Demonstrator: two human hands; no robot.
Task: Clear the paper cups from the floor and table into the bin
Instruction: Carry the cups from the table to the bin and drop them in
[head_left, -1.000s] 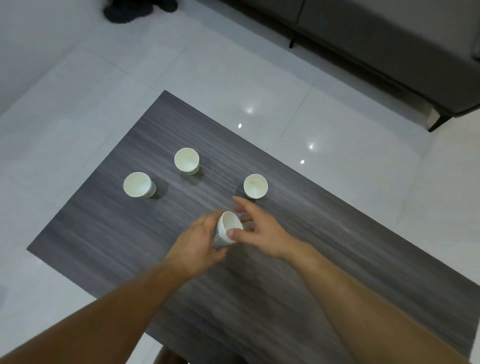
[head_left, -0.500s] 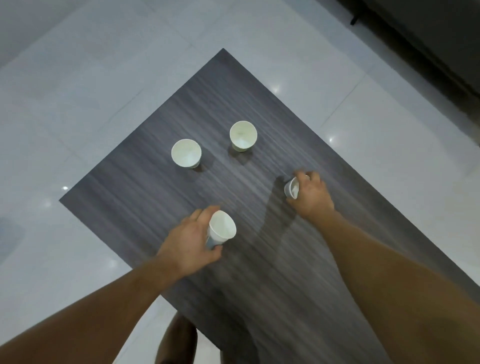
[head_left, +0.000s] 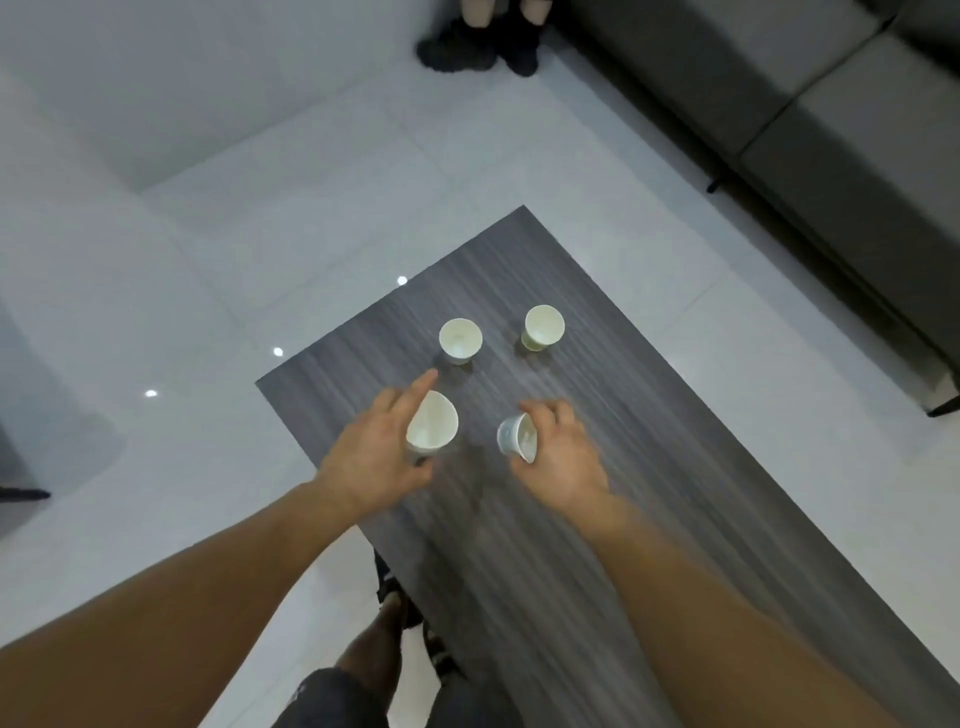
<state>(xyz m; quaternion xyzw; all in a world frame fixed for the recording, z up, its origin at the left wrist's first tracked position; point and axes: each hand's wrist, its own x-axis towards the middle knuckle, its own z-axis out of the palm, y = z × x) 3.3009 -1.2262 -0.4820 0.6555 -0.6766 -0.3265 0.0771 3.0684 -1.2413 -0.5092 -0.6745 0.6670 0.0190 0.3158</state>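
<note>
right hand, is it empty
No, the right hand grips a paper cup, which is tipped with its mouth turned sideways.

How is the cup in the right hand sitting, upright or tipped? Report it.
Tipped. The cup gripped by the right hand is tilted over, its open mouth facing sideways toward the left hand, not up.

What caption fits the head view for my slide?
Left hand holds one paper cup, right hand another, over the dark table; two upright cups stand beyond.
</note>
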